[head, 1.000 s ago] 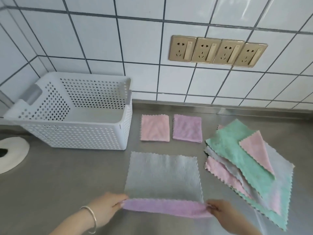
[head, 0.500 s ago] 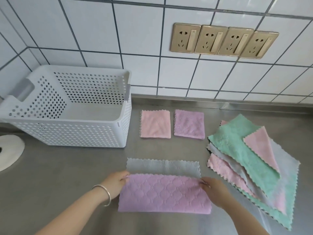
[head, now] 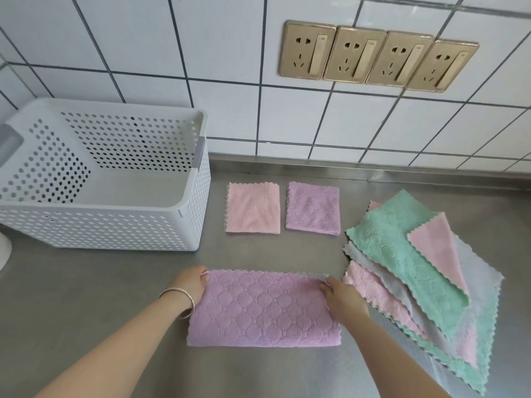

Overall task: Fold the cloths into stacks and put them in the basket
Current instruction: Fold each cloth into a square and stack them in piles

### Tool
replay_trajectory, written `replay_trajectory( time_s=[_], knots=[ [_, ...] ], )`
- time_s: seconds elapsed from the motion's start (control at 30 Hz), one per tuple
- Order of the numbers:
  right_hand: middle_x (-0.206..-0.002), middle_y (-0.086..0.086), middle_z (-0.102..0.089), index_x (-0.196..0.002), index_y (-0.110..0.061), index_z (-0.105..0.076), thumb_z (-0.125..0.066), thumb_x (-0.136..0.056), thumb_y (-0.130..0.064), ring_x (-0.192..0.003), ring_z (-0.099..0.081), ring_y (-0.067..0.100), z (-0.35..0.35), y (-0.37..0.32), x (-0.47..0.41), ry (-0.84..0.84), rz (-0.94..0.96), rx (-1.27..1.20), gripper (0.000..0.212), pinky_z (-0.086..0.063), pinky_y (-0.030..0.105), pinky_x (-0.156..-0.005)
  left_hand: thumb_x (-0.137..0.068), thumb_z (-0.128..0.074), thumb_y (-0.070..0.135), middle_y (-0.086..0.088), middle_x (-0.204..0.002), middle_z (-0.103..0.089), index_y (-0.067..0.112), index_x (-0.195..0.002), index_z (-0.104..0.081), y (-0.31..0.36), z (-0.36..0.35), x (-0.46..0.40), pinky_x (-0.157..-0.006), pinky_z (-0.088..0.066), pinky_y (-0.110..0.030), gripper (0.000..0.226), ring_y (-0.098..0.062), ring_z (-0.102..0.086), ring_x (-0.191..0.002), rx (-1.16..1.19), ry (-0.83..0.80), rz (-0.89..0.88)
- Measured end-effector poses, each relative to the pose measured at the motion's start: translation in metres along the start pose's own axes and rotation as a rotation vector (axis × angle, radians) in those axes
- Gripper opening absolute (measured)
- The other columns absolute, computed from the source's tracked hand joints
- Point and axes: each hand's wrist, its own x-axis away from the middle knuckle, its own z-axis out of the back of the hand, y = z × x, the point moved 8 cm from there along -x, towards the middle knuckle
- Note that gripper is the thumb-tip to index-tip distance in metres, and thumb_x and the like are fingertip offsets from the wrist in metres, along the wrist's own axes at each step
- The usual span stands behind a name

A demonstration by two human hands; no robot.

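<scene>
A purple cloth (head: 263,310) lies folded in half on the steel counter, its far edges meeting. My left hand (head: 192,282) pinches its far left corner. My right hand (head: 342,298) pinches its far right corner. Behind it lie a folded pink cloth (head: 253,208) and a folded purple cloth (head: 313,208), side by side. A fanned pile of unfolded green, pink and grey cloths (head: 411,271) spreads at the right. The white perforated basket (head: 109,225) stands at the left with nothing inside.
A tiled wall with a row of gold sockets (head: 376,56) rises behind the counter. Part of a white round object (head: 4,249) shows at the left edge, in front of the basket. Bare steel counter (head: 100,288) lies between the basket and my left arm.
Both hands carried the cloth's near edge away from me to the far edge, folding it in half with the purple side up. The view tilted down and closer.
</scene>
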Motion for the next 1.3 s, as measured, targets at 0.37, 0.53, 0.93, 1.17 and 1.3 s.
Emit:
replay_trajectory(
  time_s=[0.37,0.53,0.93,1.17,1.3],
  knots=[
    [-0.074,0.004,-0.063,-0.060,-0.019,-0.056,-0.044,-0.089,-0.055,-0.075,-0.057,0.023,0.003,0.014,-0.008,0.032,-0.217,-0.218,0.048,-0.048,0.031,-0.071,-0.094,-0.041,0.029,-0.013,-0.116,-0.061,0.011,-0.104,-0.054,0.000,0.003,-0.003,-0.083,-0.045,-0.032,0.025,-0.030,-0.058,-0.106,-0.137,0.042,0.110],
    [-0.065,0.003,-0.059,-0.089,-0.010,-0.056,-0.046,-0.087,-0.055,-0.058,-0.059,0.019,0.003,0.024,0.005,0.033,-0.311,-0.696,0.046,-0.048,0.028,-0.057,-0.064,-0.071,0.023,-0.009,-0.099,-0.060,0.015,-0.095,-0.059,0.036,0.015,0.029,-0.066,-0.049,-0.038,0.034,-0.030,-0.057,-0.089,-0.298,0.438,-0.108],
    [-0.110,0.009,-0.066,-0.097,-0.021,-0.046,-0.063,-0.083,-0.024,-0.098,-0.060,0.025,-0.028,0.029,0.093,0.050,-0.359,-0.583,0.022,-0.039,0.025,-0.072,-0.072,-0.036,0.062,0.004,-0.137,-0.052,0.032,-0.127,-0.052,0.117,-0.117,0.065,-0.102,-0.014,-0.058,0.064,-0.028,-0.032,-0.131,-0.623,0.005,-0.625],
    [-0.115,0.005,-0.063,-0.113,-0.016,-0.056,-0.055,-0.086,-0.030,-0.108,-0.057,0.024,-0.028,0.028,0.095,0.061,-0.441,-0.383,0.030,-0.044,0.028,-0.082,-0.066,-0.013,0.072,0.006,-0.155,0.009,0.039,-0.144,-0.007,0.122,-0.117,0.060,-0.105,0.016,-0.056,0.085,-0.019,0.021,-0.141,-0.611,-0.019,-0.591],
    [-0.115,0.005,-0.064,-0.107,-0.018,-0.065,-0.048,-0.085,-0.034,-0.106,-0.060,0.025,-0.029,0.023,0.094,-0.054,-0.465,-0.281,0.033,-0.045,0.028,-0.082,-0.081,-0.028,0.064,0.010,-0.153,0.024,0.038,-0.144,0.007,0.127,-0.117,0.063,-0.110,0.012,-0.057,0.077,-0.022,0.027,-0.140,-0.569,-0.121,-0.532]
  ],
)
